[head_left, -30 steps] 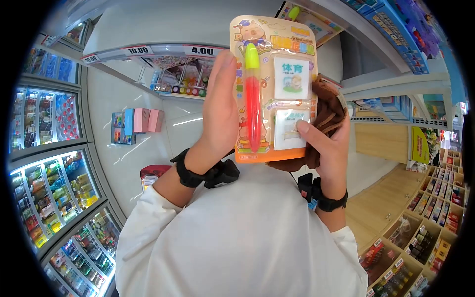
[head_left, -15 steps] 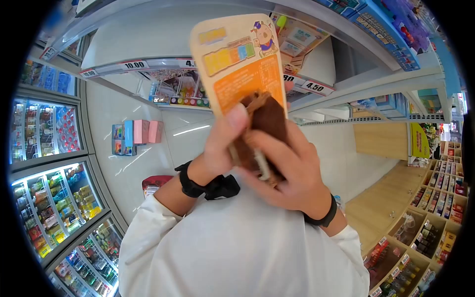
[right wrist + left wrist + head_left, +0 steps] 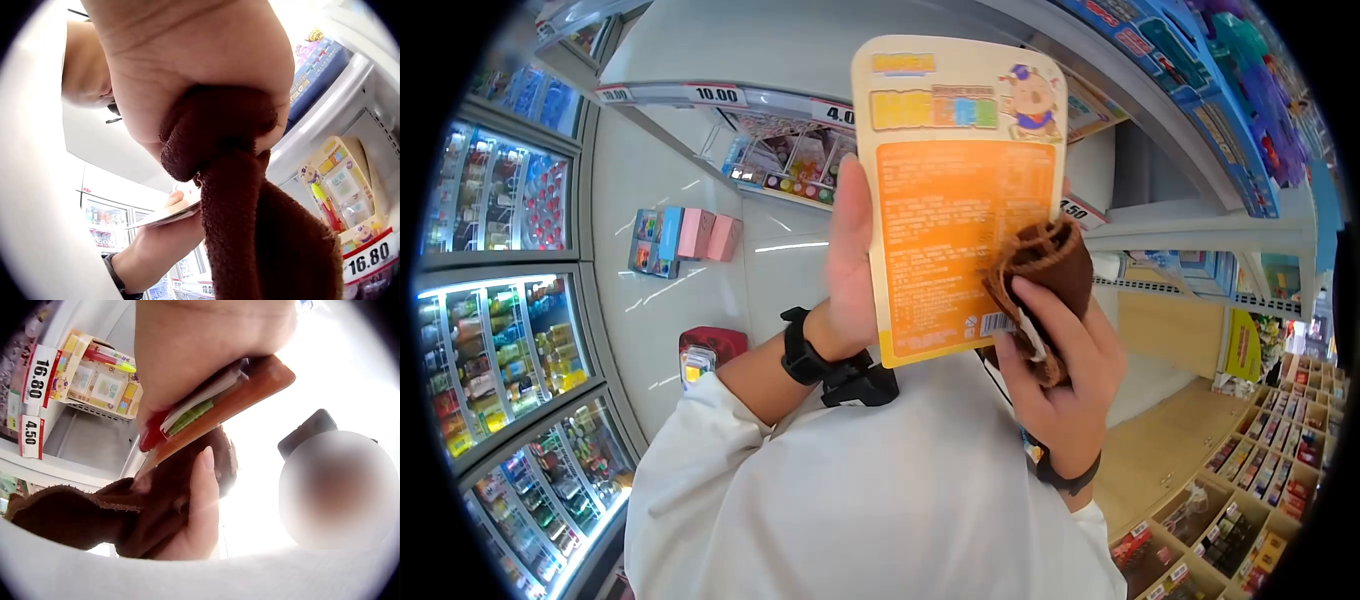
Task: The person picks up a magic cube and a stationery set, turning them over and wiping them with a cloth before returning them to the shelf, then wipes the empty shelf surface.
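"Pack (image 3: 960, 250): where is it, and what holds it?"

"Before the body, in the left hand (image 3: 853, 265): the thumb lies along one long edge, the fingers (mostly hidden) are behind. The right hand (image 3: 1070, 390) grips the bunched cloth (image 3: 1055, 265), which overlaps the lower right part."

"How to wipe well, in your opinion?"

"I would hold firmly with the left, press the cloth flat and make long strokes, without bending the pack."

"And how does it point?"

"The printed back faces the person; the title end points away, the long axis running almost straight outward."
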Demonstrator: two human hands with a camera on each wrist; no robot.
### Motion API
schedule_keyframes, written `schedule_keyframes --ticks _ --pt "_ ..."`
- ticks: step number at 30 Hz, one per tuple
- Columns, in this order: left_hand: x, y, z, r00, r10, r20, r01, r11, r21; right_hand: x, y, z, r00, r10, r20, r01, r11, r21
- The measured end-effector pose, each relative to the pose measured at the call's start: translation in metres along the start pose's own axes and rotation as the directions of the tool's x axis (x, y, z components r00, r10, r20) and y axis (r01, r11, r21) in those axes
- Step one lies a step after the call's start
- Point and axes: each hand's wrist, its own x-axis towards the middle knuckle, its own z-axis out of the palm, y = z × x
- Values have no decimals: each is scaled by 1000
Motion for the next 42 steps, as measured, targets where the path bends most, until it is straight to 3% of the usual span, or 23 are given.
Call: schedule_keyframes --ticks 8,10,13,17,20,22,23,25,26,28,32,34,42 --pt "9 -7 2 991 -19 135 -3 987 163 0 3 -5 1000 -21 -18 23 994 109" --pt "5 -9 0 995 -17 102 15 1000 14 -1 2 -9 1000 2 4 -2 991 131" --pt "-3 -12 -6 1000 3 3 -3 999 -48 -2 5 -17 999 37 38 -43 981 188" --pt "-6 -18 -9 999 11 -50 -10 1000 12 -6 6 -27 996 75 56 -88 958 275" --pt "1 -32 -5 1000 13 14 -13 999 42 -12 14 -37 990 117 78 -137 929 343" --pt "5 -47 3 1000 27 -2 -27 981 -191 -16 20 -46 991 107 83 -129 927 353" --pt "8 -54 6 1000 25 -1 -25 982 -186 -18 23 -52 991 100 90 -125 925 359" --pt "12 -69 10 947 44 -317 -43 999 10 -24 30 -61 992 90 84 -115 921 373" --pt "14 -70 10 948 43 -315 -40 999 15 -25 31 -62 993 83 82 -108 918 383" --pt "21 -86 5 933 -1 -361 136 927 348 -33 41 -74 995 81 64 -100 908 407" --pt "31 -117 3 942 -13 -335 154 905 396 -50 58 -96 999 45 4 -42 907 419" --pt "35 -132 6 904 40 -425 167 884 437 -60 68 -108 999 36 -34 -19 914 406" --pt "53 -205 11 915 -59 -399 257 848 464 -107 100 -158 971 28 -238 70 916 395"
